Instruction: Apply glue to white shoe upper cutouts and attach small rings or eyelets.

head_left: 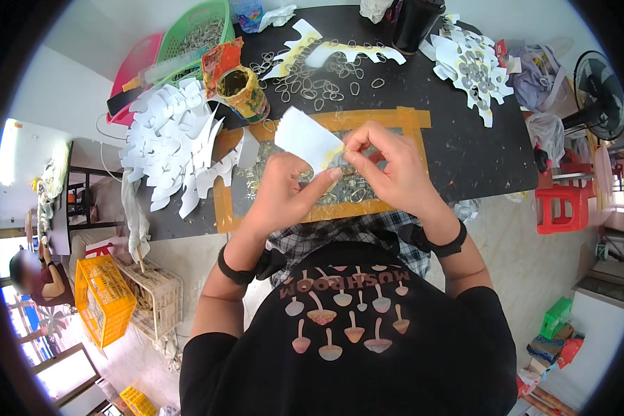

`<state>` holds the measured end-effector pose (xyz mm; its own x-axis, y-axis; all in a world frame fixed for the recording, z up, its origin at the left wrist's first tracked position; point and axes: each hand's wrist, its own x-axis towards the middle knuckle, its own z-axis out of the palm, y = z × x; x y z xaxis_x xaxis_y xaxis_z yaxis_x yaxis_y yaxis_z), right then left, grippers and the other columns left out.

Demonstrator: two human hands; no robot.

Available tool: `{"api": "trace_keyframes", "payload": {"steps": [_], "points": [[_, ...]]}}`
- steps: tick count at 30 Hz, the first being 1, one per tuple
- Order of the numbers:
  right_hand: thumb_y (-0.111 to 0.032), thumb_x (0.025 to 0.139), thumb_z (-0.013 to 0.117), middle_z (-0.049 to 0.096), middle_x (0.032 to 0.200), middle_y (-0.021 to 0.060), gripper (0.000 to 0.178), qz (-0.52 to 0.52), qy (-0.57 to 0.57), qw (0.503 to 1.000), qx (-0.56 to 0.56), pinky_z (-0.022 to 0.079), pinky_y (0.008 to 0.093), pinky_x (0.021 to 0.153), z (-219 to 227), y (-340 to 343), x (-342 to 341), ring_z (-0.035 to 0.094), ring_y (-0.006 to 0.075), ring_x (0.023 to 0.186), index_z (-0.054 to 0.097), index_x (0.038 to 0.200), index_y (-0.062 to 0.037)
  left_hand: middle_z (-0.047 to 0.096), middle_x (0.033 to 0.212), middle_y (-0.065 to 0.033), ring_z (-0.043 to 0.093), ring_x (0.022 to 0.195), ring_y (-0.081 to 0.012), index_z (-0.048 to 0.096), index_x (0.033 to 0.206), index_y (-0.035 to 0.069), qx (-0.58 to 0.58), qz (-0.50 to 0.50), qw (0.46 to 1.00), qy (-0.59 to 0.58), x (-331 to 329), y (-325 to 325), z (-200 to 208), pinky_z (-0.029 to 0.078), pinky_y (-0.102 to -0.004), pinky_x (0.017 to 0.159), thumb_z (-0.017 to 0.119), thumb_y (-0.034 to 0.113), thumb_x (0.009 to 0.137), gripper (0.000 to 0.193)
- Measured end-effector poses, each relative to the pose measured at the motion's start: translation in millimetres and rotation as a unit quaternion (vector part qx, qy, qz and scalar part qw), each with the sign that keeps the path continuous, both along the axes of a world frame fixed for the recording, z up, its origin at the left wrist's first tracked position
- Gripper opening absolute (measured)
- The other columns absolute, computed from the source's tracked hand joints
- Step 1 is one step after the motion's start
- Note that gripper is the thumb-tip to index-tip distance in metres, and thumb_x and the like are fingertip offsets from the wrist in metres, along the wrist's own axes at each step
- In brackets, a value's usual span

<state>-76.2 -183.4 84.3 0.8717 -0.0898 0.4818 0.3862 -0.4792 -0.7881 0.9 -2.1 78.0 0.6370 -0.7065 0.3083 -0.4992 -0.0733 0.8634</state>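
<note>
Over the table's taped work area, my left hand [284,187] grips a white cut-out piece [306,139] by its lower edge, thumb stretched along it. Yellowish glue-like stain marks the piece's right edge. Against that edge, the fingertips of my right hand [388,163] are pinched together. A small greyish bit shows by them, too small to make out. Loose metal rings [312,87] lie scattered beyond my hands, near more white cut-outs [353,52] with yellow-stained edges. To the left is a heap of white cut-outs [170,139], beside a glue-smeared can [246,93].
A green basket [195,35] of metal pieces stands at the back left over a pink basin [133,73]. White cut-outs with rings [471,66] are piled back right, near a black cup [416,28]. A fan [593,93] stands right. Another person [48,277] sits far left.
</note>
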Motion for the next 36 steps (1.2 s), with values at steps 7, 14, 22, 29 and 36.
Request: {"api": "trace_keyframes", "payload": {"steps": [7, 14, 22, 29, 36], "points": [[0.003, 0.087, 0.059, 0.061, 0.078, 0.0080, 0.034, 0.077, 0.079, 0.982, 0.155, 0.051, 0.0287, 0.067, -3, 0, -6, 0.063, 0.0147, 0.071, 0.043, 0.116, -0.0057, 0.069, 0.079, -0.0080, 0.061, 0.070, -0.0115, 0.070, 0.095, -0.001, -0.043, -0.062, 0.993, 0.086, 0, 1, -2, 0.047, -0.0291, 0.064, 0.069, 0.012, 0.087, 0.015], [0.003, 0.090, 0.056, 0.059, 0.080, 0.0046, 0.039, 0.114, 0.087, 0.948, 0.284, 0.049, 0.0260, 0.065, -19, 8, -11, 0.060, 0.0111, 0.072, 0.039, 0.124, -0.0053, 0.071, 0.085, -0.0052, 0.060, 0.076, -0.0082, 0.070, 0.100, -0.002, -0.041, -0.041, 0.978, 0.199, -3, 1, -9, 0.047, -0.0249, 0.067, 0.064, 0.010, 0.091, 0.015], [-0.007, 0.093, 0.059, 0.058, 0.080, 0.0020, 0.025, 0.203, 0.174, 0.821, 0.505, 0.048, 0.0247, 0.059, -27, 0, -7, 0.056, 0.0079, 0.068, 0.047, 0.115, -0.0049, 0.069, 0.085, -0.0040, 0.058, 0.075, -0.0062, 0.069, 0.101, -0.003, -0.105, -0.044, 0.945, 0.306, -3, 1, -25, 0.047, -0.0242, 0.064, 0.065, 0.014, 0.093, 0.019], [-0.023, 0.096, 0.060, 0.051, 0.058, -0.0039, 0.035, 0.162, 0.211, 0.937, 0.228, 0.032, 0.0220, 0.049, -14, -3, -4, 0.042, 0.0015, 0.053, 0.060, 0.068, -0.0008, 0.068, 0.088, -0.0034, 0.059, 0.078, -0.0067, 0.069, 0.102, -0.001, -0.136, -0.064, 0.931, 0.334, -4, 2, -31, 0.047, -0.0234, 0.068, 0.066, 0.016, 0.092, 0.021], [-0.022, 0.096, 0.059, 0.054, 0.060, -0.0026, 0.033, 0.206, 0.117, 0.938, 0.253, 0.028, 0.0224, 0.046, -24, 13, -15, 0.041, 0.0015, 0.052, 0.063, 0.071, -0.0012, 0.067, 0.100, -0.0109, 0.063, 0.089, -0.0159, 0.064, 0.108, -0.005, -0.166, -0.149, 0.903, 0.368, -7, 12, -26, 0.048, -0.0284, 0.077, 0.071, 0.031, 0.079, 0.047]]}}
